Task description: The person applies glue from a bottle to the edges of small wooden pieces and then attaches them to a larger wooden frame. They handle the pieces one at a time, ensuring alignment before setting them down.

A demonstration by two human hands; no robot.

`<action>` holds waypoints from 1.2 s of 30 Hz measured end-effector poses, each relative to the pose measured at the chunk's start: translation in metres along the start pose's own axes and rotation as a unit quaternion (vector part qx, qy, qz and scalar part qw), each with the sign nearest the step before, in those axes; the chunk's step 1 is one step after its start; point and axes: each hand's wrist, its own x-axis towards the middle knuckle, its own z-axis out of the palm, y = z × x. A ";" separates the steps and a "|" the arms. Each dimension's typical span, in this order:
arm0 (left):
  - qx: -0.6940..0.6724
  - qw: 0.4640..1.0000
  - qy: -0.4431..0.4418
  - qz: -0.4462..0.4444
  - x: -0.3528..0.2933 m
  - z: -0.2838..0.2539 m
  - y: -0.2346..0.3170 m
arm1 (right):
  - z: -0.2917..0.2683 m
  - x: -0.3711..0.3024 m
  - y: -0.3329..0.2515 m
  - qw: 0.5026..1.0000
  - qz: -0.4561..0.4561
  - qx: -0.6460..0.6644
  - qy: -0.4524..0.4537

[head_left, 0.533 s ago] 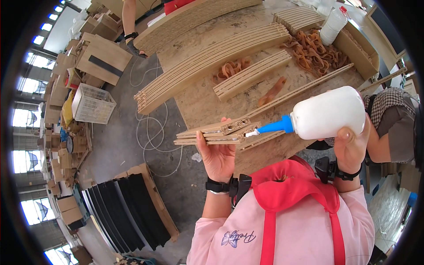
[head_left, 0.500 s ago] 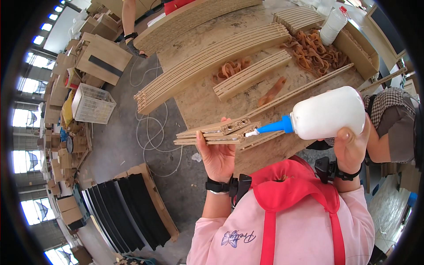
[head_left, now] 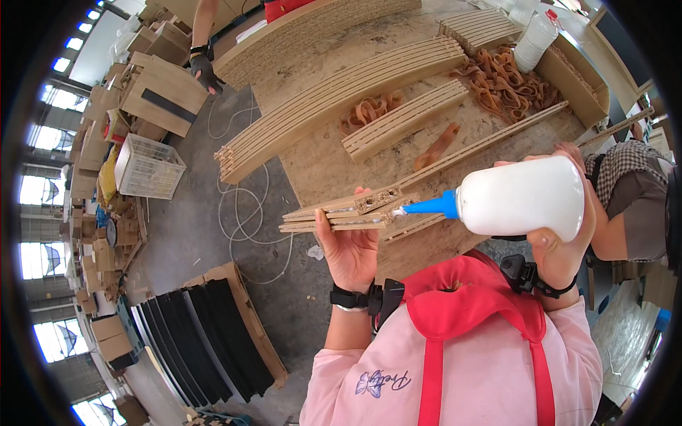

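My left hand [head_left: 357, 257] is closed around several narrow wooden strips [head_left: 337, 215], held just off the near edge of the table. White glue lies along the gaps between them, and dark holes show in their right-hand ends. A white squeeze glue bottle [head_left: 522, 199] lies nearly level in my right hand [head_left: 558, 252], which grips its wide base end. The bottle's blue nozzle [head_left: 430, 205] points left, its white-smeared tip at the end faces of the strips. I cannot tell whether the tip touches the wood.
Stacked wooden strips [head_left: 334, 103] and a shorter bundle [head_left: 405, 122] lie on the table [head_left: 312, 167]. Brown elastic bands [head_left: 508, 89] are heaped by a clear jug [head_left: 535, 42]. A co-worker's gloved hand [head_left: 204, 69] hangs at the far left; another person [head_left: 625, 206] is at right.
The base of the glue bottle has come down and slightly left, leaving it more level, with its tip still by the strip ends. My left hand stays put. The co-worker's gloved hand has shifted left.
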 end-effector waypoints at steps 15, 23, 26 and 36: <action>-0.005 1.000 -0.012 -0.002 0.001 -0.003 0.001 | -0.004 0.002 -0.001 0.994 -0.066 -0.087 0.003; 0.028 0.999 -0.030 0.002 0.002 -0.001 0.000 | -0.028 0.016 0.013 0.990 0.077 0.116 -0.018; -0.018 1.000 -0.020 -0.005 0.004 -0.003 0.002 | -0.041 0.024 0.029 0.970 0.145 0.197 -0.002; -0.028 0.999 0.012 0.011 0.004 -0.003 0.005 | -0.079 0.036 0.088 0.814 0.358 0.453 0.067</action>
